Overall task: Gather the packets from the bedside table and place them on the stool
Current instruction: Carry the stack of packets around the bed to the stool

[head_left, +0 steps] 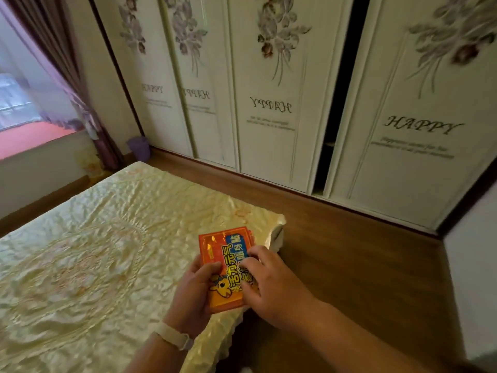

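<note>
A stack of orange-red packets (220, 254) with yellow lettering and a blue panel is held over the near corner of the bed. My left hand (192, 289) grips the stack from its left edge, thumb on the top face. My right hand (265, 281) rests on the right side of the stack, fingers pressing its top. A pale band circles my left wrist. Neither the bedside table nor the stool is in view.
A bed with a shiny cream quilted cover (88, 254) fills the left. Brown wooden floor (349, 259) runs along its right side. White wardrobe doors (271, 109) with flower prints stand behind, one gap open. A purple bin (139, 148) sits by the curtain.
</note>
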A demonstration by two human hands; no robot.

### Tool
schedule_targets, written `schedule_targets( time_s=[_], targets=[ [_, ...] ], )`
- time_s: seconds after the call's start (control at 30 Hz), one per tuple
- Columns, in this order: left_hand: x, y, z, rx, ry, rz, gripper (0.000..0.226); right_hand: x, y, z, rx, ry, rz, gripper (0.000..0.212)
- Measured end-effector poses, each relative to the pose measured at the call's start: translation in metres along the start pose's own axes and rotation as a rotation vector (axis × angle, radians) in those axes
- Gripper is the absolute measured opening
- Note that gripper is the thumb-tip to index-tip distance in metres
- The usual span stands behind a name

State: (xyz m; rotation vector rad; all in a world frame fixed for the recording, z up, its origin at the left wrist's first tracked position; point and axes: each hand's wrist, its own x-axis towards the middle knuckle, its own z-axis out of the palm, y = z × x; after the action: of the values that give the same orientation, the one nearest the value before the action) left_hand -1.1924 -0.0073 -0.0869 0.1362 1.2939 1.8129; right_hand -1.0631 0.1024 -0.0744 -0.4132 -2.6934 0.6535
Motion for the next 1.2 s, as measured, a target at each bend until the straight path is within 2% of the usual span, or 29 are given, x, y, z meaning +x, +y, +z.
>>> schedule_targets(
  time_s=[0.4, 0.6, 0.73, 0.97, 1.2],
  targets=[
    [0.181, 0.05, 0.065, 0.104, -0.25, -0.079, 0.025, 0.122, 0.084, -0.031, -0.103, 0.048, 0.292, 0.043],
    [0.24, 0.051, 0.118, 0.163, -0.369, -0.125, 0.029, 0.139, 0.126, -0.053, -0.13, 0.141, 0.409, 0.042],
    [0.269, 0.04, 0.161, 0.19, -0.439, -0.148, 0.022, 0.138, 0.163, -0.073, -0.166, 0.194, 0.443, 0.039],
    [0.314, 0.005, 0.241, 0.245, -0.45, -0.186, 0.028, 0.129, 0.25, -0.106, -0.139, 0.196, 0.516, 0.039],
    [0.359, -0.026, 0.356, 0.282, -0.412, -0.172, 0.035, 0.124, 0.364, -0.169, -0.097, 0.242, 0.496, 0.041]
  ],
)
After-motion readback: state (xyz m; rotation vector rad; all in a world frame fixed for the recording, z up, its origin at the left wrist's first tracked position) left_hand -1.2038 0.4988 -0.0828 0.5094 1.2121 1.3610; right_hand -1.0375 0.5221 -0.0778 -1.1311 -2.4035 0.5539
